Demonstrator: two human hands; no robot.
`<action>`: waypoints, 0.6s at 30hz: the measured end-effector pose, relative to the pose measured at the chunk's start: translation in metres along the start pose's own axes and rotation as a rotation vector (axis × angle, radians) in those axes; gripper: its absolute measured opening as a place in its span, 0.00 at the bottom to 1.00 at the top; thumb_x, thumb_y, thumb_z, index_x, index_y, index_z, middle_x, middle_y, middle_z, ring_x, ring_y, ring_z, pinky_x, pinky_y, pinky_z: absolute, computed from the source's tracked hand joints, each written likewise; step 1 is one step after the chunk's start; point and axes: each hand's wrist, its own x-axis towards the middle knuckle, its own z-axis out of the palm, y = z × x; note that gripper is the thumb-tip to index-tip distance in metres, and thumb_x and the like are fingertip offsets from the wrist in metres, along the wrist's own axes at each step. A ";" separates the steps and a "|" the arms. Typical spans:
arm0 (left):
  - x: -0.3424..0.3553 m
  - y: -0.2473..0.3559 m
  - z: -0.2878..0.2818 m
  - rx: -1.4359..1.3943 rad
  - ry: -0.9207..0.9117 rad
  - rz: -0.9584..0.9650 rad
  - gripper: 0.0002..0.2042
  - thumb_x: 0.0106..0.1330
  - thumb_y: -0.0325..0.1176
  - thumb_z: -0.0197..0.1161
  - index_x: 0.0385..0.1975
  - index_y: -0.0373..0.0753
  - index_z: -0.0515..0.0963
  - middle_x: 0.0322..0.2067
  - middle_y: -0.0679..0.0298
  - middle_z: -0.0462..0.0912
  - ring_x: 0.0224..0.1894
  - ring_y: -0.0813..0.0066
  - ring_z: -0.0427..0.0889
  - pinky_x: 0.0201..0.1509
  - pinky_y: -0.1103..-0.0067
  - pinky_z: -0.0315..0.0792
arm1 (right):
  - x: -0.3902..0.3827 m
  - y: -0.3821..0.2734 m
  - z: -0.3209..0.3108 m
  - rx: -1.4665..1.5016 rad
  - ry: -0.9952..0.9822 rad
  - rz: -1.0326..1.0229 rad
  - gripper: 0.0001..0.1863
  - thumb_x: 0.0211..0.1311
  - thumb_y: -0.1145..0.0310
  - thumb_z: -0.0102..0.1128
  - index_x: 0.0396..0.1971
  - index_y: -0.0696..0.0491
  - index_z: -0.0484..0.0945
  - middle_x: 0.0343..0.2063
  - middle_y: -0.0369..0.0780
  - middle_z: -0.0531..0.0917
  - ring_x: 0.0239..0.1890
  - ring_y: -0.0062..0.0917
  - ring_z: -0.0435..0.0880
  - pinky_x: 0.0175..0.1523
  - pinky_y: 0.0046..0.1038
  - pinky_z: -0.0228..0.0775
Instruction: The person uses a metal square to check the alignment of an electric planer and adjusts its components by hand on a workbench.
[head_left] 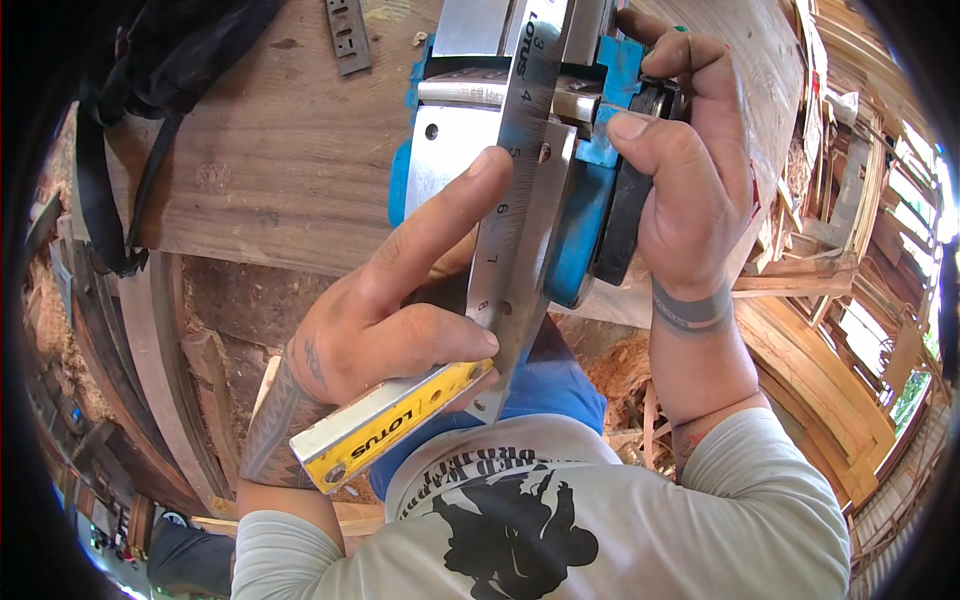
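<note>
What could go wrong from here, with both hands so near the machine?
The right hand touches the planer near its exposed cutter drum; it might get cut if the drum turns. The left hand holds the square, whose blade crosses the drum; a slip could nick either one.

The blue planer point(575, 235) sits upside down at the edge of the table point(280, 190), metal sole point(452, 160) and cutter drum point(460, 92) exposed. A steel-bladed square point(500, 225) runs lengthwise over both, its yellow-faced handle point(395, 425) nearest the person.
</note>
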 end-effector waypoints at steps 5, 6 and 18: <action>0.006 -0.008 -0.008 0.161 -0.110 0.216 0.58 0.39 0.15 0.66 0.82 0.47 0.60 0.72 0.45 0.72 0.64 0.55 0.84 0.66 0.69 0.80 | -0.001 0.000 0.001 0.061 0.045 0.045 0.19 0.57 0.80 0.53 0.50 0.54 0.65 0.66 0.49 0.65 0.57 0.31 0.81 0.65 0.34 0.72; 0.007 -0.010 -0.010 0.217 -0.142 0.295 0.57 0.39 0.15 0.67 0.81 0.46 0.61 0.74 0.47 0.70 0.66 0.55 0.82 0.69 0.69 0.78 | -0.001 0.003 -0.002 0.053 0.031 0.029 0.19 0.57 0.80 0.53 0.50 0.53 0.65 0.67 0.50 0.64 0.57 0.32 0.81 0.65 0.35 0.72; 0.013 -0.021 -0.021 0.575 -0.230 0.720 0.20 0.43 0.28 0.88 0.36 0.50 0.88 0.81 0.50 0.56 0.76 0.40 0.69 0.75 0.60 0.73 | -0.003 -0.017 0.011 0.106 -0.002 0.074 0.19 0.58 0.79 0.54 0.50 0.53 0.65 0.65 0.49 0.66 0.57 0.33 0.81 0.66 0.35 0.72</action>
